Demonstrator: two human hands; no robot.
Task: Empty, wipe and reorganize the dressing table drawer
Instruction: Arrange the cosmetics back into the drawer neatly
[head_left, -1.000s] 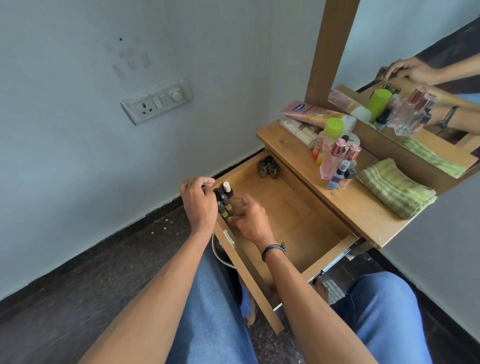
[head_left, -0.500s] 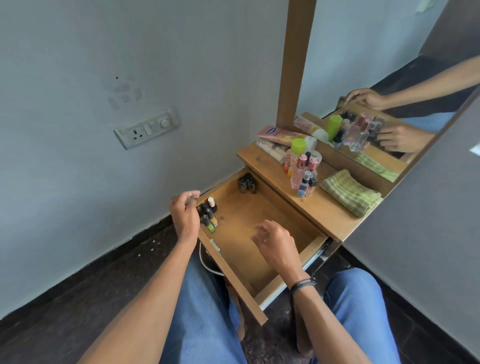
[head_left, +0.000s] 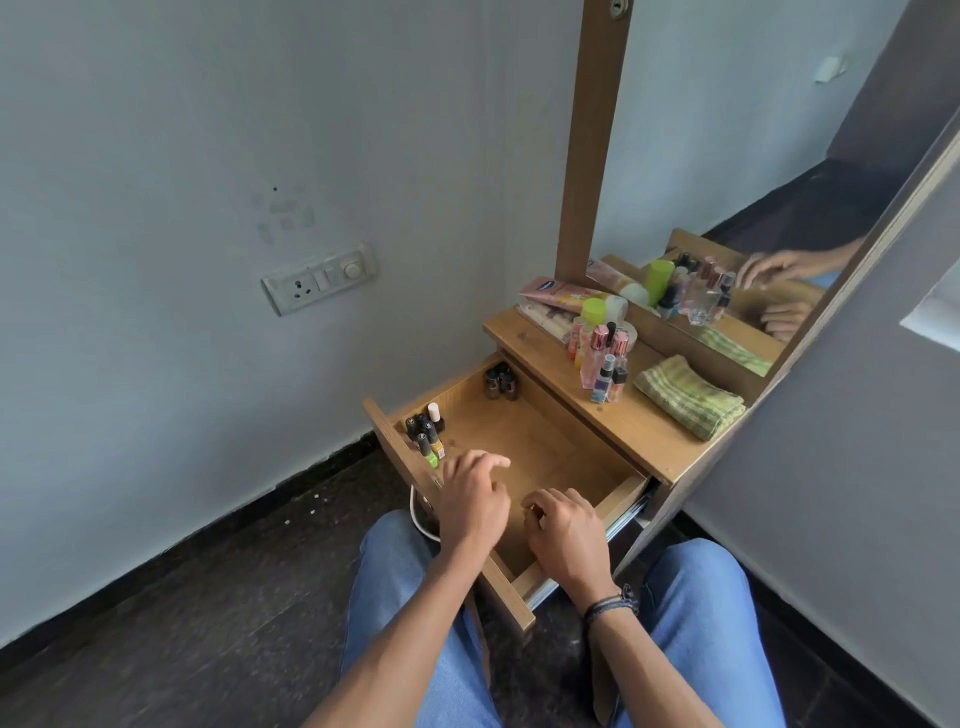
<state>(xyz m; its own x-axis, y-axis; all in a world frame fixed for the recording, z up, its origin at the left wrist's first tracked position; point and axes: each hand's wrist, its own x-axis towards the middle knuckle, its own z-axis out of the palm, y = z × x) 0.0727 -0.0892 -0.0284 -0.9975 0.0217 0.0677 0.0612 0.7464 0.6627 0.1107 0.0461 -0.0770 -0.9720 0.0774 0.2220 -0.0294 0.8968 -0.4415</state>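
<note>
Both hands hover over the open drawer and hold nothing. The left hand is above the front edge with its fingers loosely spread. The right hand is just beside it with its fingers loosely curled. Just beyond the left hand's fingertips, small nail polish bottles stand upright in the drawer's corner. A few dark bottles stand in the far corner, well apart from both hands. Beyond the right hand, the table top bears perfume bottles and a folded green cloth.
</note>
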